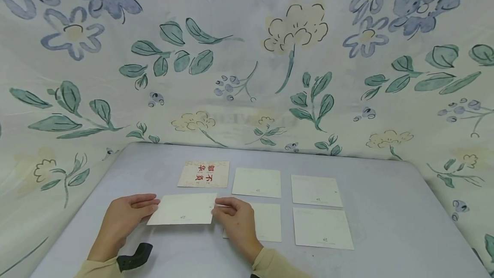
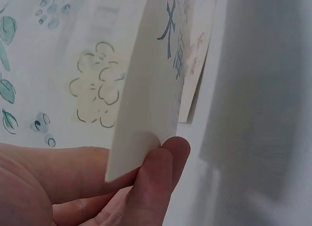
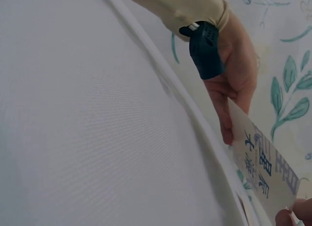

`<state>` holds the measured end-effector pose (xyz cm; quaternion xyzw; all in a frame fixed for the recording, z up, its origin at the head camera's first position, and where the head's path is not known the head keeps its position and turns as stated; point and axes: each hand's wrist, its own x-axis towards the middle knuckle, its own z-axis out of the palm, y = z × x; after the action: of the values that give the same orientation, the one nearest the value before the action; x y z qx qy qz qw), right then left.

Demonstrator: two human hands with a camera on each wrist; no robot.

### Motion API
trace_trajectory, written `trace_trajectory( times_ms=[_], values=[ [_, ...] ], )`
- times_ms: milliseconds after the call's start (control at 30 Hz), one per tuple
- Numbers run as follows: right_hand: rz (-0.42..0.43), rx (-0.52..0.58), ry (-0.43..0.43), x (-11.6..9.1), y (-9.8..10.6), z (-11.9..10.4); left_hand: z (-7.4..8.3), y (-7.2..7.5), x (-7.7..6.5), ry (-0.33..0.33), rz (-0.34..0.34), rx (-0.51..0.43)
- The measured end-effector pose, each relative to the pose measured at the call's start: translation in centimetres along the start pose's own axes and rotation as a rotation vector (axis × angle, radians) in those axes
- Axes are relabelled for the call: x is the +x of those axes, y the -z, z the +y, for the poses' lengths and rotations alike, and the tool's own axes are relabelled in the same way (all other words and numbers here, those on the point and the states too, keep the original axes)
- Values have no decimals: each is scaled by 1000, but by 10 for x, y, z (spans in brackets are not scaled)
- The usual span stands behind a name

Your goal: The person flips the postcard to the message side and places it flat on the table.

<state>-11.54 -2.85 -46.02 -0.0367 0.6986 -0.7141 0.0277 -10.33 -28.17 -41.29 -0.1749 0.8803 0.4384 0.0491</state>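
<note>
Both hands hold one cream-white postcard (image 1: 181, 209) by its short ends, just over the table. My left hand (image 1: 125, 218) pinches the left end. At the opposite end, my right hand (image 1: 237, 222) grips the edge between thumb and fingers. The upper face is pale with a small mark by the near edge. Blue printed characters show on the underside of the card (image 3: 263, 167) in the right wrist view. In the left wrist view, left-hand fingers (image 2: 153, 182) clasp a corner. Beneath my right hand lies another pale card (image 1: 267, 222), partly covered by it.
Behind the held card lies a card with red characters (image 1: 204, 175), beside a pale card (image 1: 257, 182). Farther right are two more pale cards, one behind (image 1: 317, 191) and one in front (image 1: 323, 228). A floral cloth (image 1: 247, 55) hangs behind the white table (image 1: 393, 226).
</note>
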Motion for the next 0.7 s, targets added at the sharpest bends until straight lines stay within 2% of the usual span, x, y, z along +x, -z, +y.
trace_trajectory(
  times_ms=[400, 700],
  values=[
    [1, -37, -40, 0, -2, 1, -2, -5, 3, 37, 29, -12],
    [-15, -64, -35, -2, -2, 1, -4, -7, 4, 51, 31, -13]
  ],
)
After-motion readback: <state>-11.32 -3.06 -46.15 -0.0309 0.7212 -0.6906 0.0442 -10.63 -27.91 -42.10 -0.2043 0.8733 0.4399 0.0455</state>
